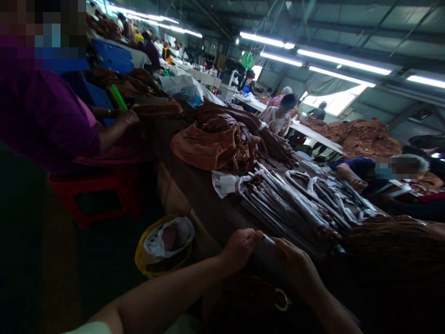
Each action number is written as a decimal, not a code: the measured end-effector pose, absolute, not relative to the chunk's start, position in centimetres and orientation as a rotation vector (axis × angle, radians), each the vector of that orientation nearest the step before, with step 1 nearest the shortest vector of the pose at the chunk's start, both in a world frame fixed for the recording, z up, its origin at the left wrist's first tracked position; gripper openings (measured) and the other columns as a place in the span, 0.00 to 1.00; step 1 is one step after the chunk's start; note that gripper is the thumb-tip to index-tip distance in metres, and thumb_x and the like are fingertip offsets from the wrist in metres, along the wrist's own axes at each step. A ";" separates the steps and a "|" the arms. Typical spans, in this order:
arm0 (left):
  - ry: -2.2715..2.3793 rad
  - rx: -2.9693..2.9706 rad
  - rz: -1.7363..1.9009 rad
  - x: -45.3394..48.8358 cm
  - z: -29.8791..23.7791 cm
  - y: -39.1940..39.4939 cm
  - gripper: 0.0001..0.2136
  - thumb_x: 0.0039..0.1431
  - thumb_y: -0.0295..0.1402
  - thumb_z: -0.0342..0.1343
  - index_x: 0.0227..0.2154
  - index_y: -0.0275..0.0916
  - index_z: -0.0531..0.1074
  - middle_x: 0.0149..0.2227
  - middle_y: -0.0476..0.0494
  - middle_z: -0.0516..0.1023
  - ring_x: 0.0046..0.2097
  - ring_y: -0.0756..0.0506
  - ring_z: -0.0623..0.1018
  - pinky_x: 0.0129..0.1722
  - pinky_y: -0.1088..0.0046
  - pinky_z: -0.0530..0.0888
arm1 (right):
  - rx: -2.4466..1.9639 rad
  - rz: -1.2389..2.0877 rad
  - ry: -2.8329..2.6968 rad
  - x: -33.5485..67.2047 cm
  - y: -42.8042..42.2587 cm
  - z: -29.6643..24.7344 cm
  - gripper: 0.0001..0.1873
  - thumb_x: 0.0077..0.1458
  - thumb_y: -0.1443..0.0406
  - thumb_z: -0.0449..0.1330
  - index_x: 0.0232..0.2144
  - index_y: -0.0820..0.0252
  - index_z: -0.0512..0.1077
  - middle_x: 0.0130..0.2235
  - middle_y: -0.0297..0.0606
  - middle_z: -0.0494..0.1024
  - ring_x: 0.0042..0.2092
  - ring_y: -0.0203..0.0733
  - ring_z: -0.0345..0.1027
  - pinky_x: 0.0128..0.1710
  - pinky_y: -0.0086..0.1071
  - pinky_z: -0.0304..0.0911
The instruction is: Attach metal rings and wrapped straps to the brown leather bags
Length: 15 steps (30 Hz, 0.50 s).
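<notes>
Close to the table's near edge, my left hand (239, 248) is closed, with thumb and fingers pinched on one end of a small pale strip (268, 240). My right hand (295, 262) is closed at the strip's other end, its fingertips partly in shadow. What the strip belongs to is too dark to make out. Below my hands, a gold-coloured ring (282, 299) shows on dark brown material in my lap. Just beyond lies a bundle of long straps (285, 199) wrapped in white.
A brown suede bag (205, 146) lies farther along the dark-covered table (194, 190). A yellow bag-lined bin (141, 257) stands below its edge. At left, a co-worker in purple (52, 111) holds a green brush (118, 97) beside a red stool (93, 185). Brown fringe (392, 241) is piled at right.
</notes>
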State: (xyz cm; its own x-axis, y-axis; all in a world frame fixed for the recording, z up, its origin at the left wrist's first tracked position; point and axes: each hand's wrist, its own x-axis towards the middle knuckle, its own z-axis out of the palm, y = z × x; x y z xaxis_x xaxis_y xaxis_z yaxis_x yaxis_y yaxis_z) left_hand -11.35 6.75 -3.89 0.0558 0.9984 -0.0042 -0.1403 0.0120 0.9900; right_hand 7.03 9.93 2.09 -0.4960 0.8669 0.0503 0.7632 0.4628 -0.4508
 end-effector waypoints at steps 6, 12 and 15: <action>0.951 0.866 0.963 -10.2 -3.8 8.1 0.18 0.53 0.47 0.50 0.21 0.36 0.64 0.16 0.54 0.60 0.19 0.53 0.58 0.20 0.76 0.54 | -1.353 0.196 -2.657 8.4 9.2 1.4 0.19 0.61 0.66 0.48 0.50 0.53 0.72 0.40 0.41 0.77 0.40 0.44 0.72 0.38 0.32 0.63; 1.019 0.937 0.973 -10.0 -4.0 8.0 0.10 0.48 0.38 0.55 0.22 0.35 0.66 0.19 0.54 0.63 0.22 0.54 0.60 0.22 0.76 0.55 | -1.482 0.394 -2.720 11.7 9.6 1.0 0.22 0.57 0.69 0.49 0.51 0.51 0.70 0.47 0.41 0.76 0.46 0.44 0.71 0.45 0.34 0.64; 1.102 1.180 0.987 -10.3 -3.7 7.8 0.10 0.53 0.38 0.53 0.25 0.35 0.68 0.21 0.54 0.63 0.25 0.53 0.62 0.24 0.76 0.55 | -1.602 0.416 -2.715 12.4 9.7 2.4 0.29 0.48 0.65 0.60 0.55 0.52 0.67 0.51 0.42 0.74 0.51 0.51 0.67 0.50 0.41 0.62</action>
